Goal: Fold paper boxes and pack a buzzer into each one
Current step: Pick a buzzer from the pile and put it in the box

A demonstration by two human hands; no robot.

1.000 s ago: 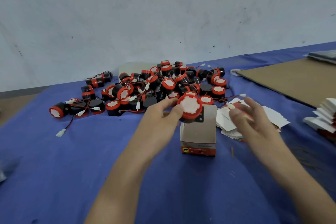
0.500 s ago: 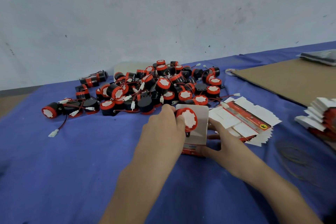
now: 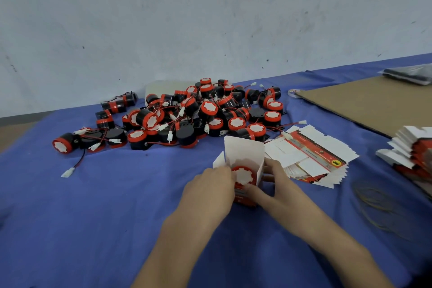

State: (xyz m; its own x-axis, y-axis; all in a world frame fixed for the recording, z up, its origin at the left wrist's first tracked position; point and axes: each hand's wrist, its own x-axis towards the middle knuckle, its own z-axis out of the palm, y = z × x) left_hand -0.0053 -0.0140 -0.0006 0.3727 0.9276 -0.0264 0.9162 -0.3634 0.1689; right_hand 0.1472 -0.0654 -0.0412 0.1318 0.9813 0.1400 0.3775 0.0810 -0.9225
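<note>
Buzzer [image 3: 243,174] sits half inside the paper box [image 3: 244,149] at 6 o'clock from the pile [image 3: 205,110], left hand [image 3: 210,184] pinching it, right hand [image 3: 278,184] gripping the box; pushed askew, it may buckle a wall.

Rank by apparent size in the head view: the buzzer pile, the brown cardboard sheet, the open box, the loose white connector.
1. buzzer pile
2. brown cardboard sheet, though the frame edge crops it
3. open box
4. white connector
</note>
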